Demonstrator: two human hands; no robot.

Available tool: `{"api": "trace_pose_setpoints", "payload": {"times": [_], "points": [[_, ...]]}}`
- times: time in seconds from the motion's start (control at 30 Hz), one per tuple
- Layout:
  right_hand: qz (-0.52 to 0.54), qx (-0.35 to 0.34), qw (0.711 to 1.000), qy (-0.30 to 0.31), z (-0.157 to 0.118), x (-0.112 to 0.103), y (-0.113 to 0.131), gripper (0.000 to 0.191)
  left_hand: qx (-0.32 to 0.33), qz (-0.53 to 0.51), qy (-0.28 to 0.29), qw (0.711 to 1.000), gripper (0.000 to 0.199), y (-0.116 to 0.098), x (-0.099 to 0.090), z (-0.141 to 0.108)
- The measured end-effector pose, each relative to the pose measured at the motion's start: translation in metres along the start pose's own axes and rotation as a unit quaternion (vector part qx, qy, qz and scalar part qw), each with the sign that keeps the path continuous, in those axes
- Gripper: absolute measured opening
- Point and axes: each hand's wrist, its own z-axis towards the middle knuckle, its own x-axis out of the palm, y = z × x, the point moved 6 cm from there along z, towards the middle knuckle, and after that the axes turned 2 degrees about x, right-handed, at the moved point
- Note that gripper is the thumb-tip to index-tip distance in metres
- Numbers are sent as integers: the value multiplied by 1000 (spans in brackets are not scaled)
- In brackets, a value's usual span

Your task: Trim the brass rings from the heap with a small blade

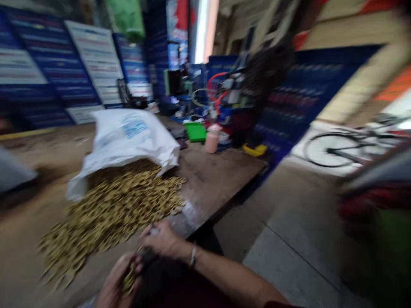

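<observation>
My left hand [112, 280] is closed around several gold-coloured rings [130, 280] at the bottom of the view, near the table's front edge. Just above and to its right, my right hand [165, 240] has its fingers pinched together. Something small and pale shows at those fingers, too blurred to name. A wide heap of loose brass-coloured rings [118, 209] lies on the table beyond both hands. It spreads out from the mouth of a white woven sack [138, 132] that rests on its side.
Farther back on the brown table [212, 179] are a green tray [195, 131], a pink bottle [212, 139] and a yellow dish [255, 149]. A machine with red tubing [218, 92] stands behind them. The table edge drops to a grey floor; a bicycle [340, 147] stands right.
</observation>
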Motion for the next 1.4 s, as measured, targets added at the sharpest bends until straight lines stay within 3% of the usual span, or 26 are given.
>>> {"api": "trace_pose_setpoints", "payload": {"times": [0.07, 0.17, 0.4, 0.67, 0.97, 1.27, 1.4], "points": [[22, 20, 999, 26, -1, 3, 0, 10, -17, -95, 13, 995, 30, 1, -4, -12], [73, 31, 993, 84, 2, 10, -4, 19, 34, -146, 1, 989, 34, -6, -8, -14], [119, 71, 978, 156, -5, 28, -14, 31, 99, -4, -1, 995, 30, -8, -11, -21], [108, 85, 978, 156, -6, 35, -17, 33, 110, 32, 30, 993, 32, -11, -9, -25], [-51, -18, 994, 99, -4, 36, -12, 27, 95, 6, 24, 995, 31, -4, -13, -22], [-10, 26, 991, 134, -6, 41, -13, 29, 70, -62, 48, 994, 32, -3, -14, -24], [-126, -42, 988, 78, -2, 34, -10, 20, 74, -95, 39, 992, 33, -5, -16, -25]]}}
